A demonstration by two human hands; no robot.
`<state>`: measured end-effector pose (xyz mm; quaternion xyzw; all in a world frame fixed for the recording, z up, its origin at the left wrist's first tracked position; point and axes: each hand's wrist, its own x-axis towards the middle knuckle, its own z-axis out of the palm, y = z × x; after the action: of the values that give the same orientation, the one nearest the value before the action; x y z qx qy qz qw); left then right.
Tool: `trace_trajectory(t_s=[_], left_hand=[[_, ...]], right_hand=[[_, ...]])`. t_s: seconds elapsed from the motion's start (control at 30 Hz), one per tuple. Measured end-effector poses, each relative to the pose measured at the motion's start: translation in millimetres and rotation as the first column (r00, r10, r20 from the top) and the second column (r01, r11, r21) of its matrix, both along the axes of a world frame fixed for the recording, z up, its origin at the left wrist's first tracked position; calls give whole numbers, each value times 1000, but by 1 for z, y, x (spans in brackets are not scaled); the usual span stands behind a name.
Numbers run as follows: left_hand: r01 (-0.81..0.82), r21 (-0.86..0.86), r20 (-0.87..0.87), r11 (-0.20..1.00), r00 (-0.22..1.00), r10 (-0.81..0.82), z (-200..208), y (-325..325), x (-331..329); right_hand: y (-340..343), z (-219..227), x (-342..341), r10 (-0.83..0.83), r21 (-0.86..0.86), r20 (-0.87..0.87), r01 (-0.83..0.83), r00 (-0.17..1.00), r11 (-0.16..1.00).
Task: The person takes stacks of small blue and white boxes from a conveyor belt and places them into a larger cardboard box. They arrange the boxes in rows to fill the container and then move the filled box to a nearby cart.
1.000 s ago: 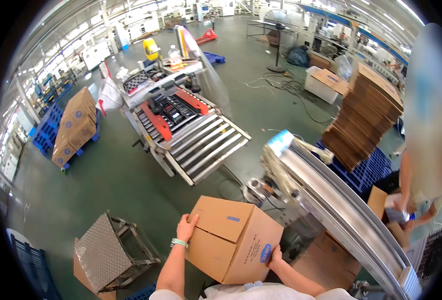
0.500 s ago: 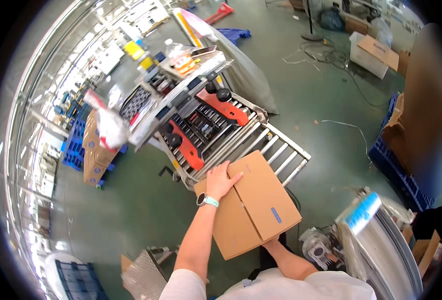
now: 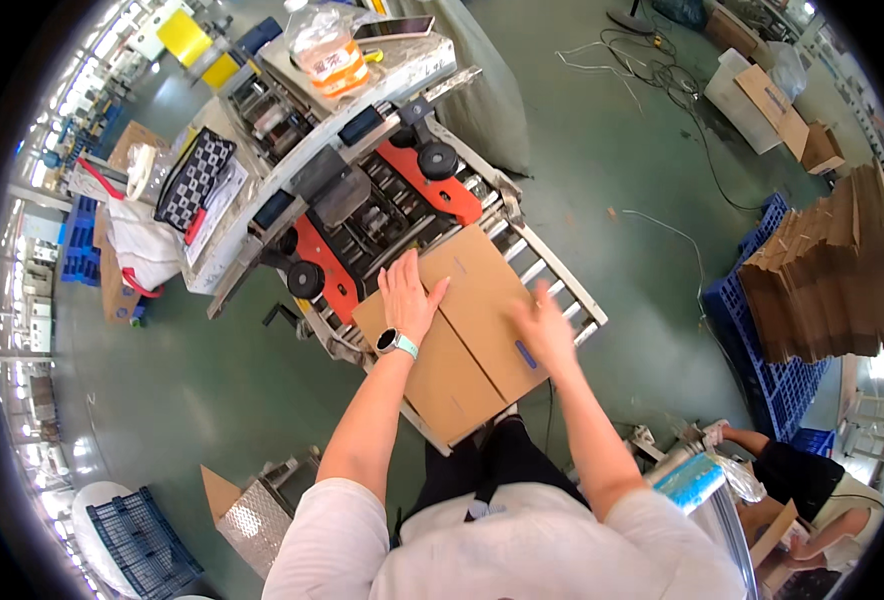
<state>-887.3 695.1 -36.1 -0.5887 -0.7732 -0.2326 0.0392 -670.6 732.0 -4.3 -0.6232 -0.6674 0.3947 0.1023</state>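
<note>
A closed brown cardboard box (image 3: 472,320) lies on the near end of a roller conveyor (image 3: 572,290), its top flaps meeting along a middle seam. My left hand (image 3: 407,297) rests flat on the box's left flap near the seam, fingers stretched out, a watch on the wrist. Over the right flap is my right hand (image 3: 547,328), somewhat blurred, its fingers apart and nothing in them. Whether it touches the cardboard I cannot tell. Just beyond the box stands a carton-sealing machine (image 3: 332,195) with red side plates and black wheels.
On the machine's top sit a bottle with an orange label (image 3: 332,60), a phone (image 3: 394,28) and a checkered pouch (image 3: 194,180). Stacked flat cardboard (image 3: 822,270) stands on a blue pallet (image 3: 752,340) at right. Another person (image 3: 812,500) is at lower right. Cables (image 3: 652,65) cross the floor.
The box has moved forward onto the conveyor. My right hand has come from under its near edge to above its right flap. My left hand stays on top.
</note>
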Motion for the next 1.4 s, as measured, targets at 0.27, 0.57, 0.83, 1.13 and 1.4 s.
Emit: trace_trajectory(t_s=[0.27, 0.57, 0.83, 1.13, 1.4], left_hand=[[-615, -239, 906, 751, 136, 400, -12, -103, 40], [-636, -225, 804, 738, 307, 510, -13, -36, -46], [-652, -301, 300, 696, 628, 718, 12, -20, -32], [257, -456, -69, 852, 944, -321, -24, -160, -17], [747, -664, 583, -32, 492, -647, -157, -210, -101]], right_hand=[[3, -32, -52, 48, 459, 236, -154, 971, 875], [56, -30, -134, -22, 498, 234, -100, 972, 861], [110, -35, -205, -44, 571, 253, -112, 967, 813], [8, -139, -63, 20, 195, -47, -11, 999, 981], [-278, -252, 179, 72, -450, 199, 26, 977, 892]])
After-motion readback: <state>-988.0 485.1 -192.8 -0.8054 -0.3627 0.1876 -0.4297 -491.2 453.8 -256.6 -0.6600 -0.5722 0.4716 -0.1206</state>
